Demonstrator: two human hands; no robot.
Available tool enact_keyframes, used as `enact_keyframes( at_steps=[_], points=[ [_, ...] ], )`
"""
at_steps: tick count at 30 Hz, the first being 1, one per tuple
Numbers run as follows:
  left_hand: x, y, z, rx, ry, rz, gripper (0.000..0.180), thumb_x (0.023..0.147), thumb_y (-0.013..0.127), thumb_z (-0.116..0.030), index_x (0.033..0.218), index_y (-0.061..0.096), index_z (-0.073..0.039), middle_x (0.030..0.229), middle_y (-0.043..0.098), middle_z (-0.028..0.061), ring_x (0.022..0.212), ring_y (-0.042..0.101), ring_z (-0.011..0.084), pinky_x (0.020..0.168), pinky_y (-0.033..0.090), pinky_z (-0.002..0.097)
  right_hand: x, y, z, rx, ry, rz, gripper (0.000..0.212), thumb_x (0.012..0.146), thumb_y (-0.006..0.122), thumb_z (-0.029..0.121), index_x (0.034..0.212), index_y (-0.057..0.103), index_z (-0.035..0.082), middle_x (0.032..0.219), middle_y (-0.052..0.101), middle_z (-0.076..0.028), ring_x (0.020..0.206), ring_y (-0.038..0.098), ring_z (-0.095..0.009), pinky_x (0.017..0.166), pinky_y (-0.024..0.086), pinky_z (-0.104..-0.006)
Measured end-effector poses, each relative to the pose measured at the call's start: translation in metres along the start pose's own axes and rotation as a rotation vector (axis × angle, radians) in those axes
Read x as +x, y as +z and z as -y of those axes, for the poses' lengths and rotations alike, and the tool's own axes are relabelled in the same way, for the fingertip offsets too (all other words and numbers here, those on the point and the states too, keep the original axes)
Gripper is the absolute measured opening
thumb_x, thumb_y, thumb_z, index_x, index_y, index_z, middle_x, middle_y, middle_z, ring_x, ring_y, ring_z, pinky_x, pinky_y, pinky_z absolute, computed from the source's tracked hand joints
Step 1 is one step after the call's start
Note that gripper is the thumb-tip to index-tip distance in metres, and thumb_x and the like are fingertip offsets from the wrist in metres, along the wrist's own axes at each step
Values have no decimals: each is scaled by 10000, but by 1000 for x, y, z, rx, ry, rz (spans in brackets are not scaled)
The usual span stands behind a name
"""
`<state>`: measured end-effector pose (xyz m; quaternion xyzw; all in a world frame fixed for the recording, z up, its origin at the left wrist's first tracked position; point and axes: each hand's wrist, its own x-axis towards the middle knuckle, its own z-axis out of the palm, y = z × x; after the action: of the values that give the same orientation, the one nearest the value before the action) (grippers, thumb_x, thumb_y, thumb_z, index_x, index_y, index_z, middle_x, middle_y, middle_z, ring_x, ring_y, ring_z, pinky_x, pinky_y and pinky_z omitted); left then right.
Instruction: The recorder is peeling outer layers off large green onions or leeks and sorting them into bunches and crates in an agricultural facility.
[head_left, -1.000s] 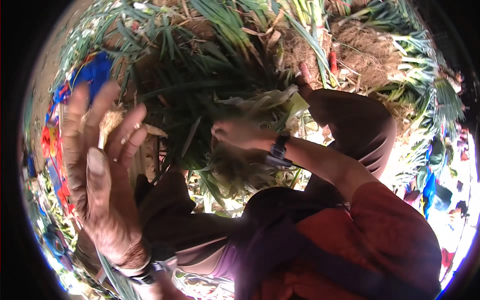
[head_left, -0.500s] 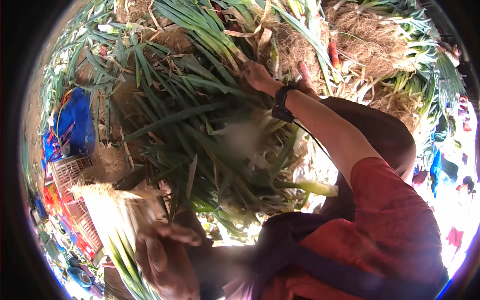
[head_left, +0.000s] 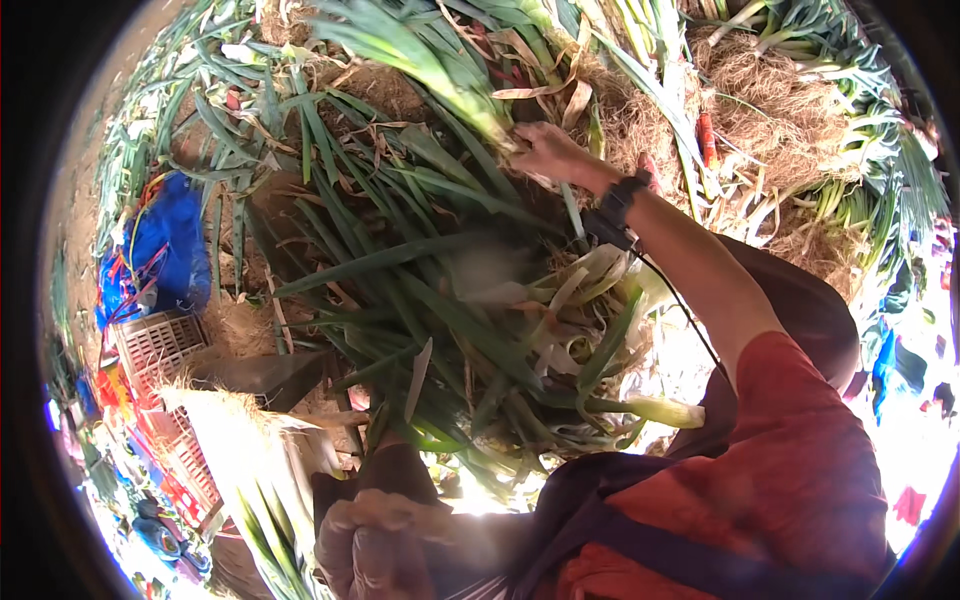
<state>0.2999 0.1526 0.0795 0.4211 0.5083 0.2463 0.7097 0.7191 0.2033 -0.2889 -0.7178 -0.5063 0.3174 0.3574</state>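
Observation:
My right hand (head_left: 552,152), with a dark band on its wrist, reaches to the upper middle and is closed round the pale root end of green leeks (head_left: 415,65). Their leaves point up and left and are smeared by motion. Below the hand lies a loose heap of leeks and cut leaves (head_left: 400,285). My left hand (head_left: 372,545) is low in the picture, curled with its fingers folded in; what it holds, if anything, is hidden. Beside it, a thick bundle of leeks (head_left: 240,460) stands with its bushy roots up and white stalks in bright sun.
More leeks with tangled brown roots (head_left: 775,95) are piled at the upper right. A blue sheet or bag (head_left: 172,240) and a pinkish plastic crate (head_left: 155,345) stand at the left. A dark flat piece (head_left: 265,375) juts out behind the bundle. My bent knee (head_left: 800,300) is at the right.
The whole view has shifted, so things sit further right. The leeks in my right hand have swung up and left. My left hand's fingers, spread before, are now curled in.

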Motion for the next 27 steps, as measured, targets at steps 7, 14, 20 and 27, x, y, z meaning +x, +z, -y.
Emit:
enact_keyframes(
  at_steps=[7, 14, 20, 27],
  points=[
    [3, 6, 16, -116, 134, 2, 339, 959, 479, -214, 1191, 474, 33, 1035, 579, 146, 864, 580, 238, 787, 463, 366, -65, 38, 220, -116, -460, 23, 212, 791, 587, 99, 966, 507, 10, 869, 564, -154, 726, 609, -271, 640, 513, -356],
    [28, -52, 13, -235, 536, -137, 690, 880, 600, -428, 1386, 344, -35, 1299, 477, 151, 1201, 449, 276, 1026, 354, 438, -158, 60, 340, -54, -706, -114, 415, 720, 606, 35, 1110, 466, 4, 978, 520, -187, 864, 555, -397, 685, 482, -422],
    [23, -89, -5, -655, 624, -47, 686, 832, 639, -499, 1340, 426, -91, 1274, 511, 105, 1158, 470, 257, 1015, 355, 452, -221, 65, 352, -168, -638, -31, 493, 753, 622, 42, 1212, 444, 7, 1091, 522, -193, 978, 568, -364, 789, 485, -397],
    [9, -61, -13, -821, 695, 142, 579, 880, 591, -428, 1287, 434, -47, 1237, 516, 130, 1131, 502, 288, 971, 428, 437, -210, 45, 393, 517, -163, 400, 603, 858, 660, 241, 1351, 384, 29, 1235, 532, -129, 1120, 550, -227, 858, 487, -341]
  ],
)
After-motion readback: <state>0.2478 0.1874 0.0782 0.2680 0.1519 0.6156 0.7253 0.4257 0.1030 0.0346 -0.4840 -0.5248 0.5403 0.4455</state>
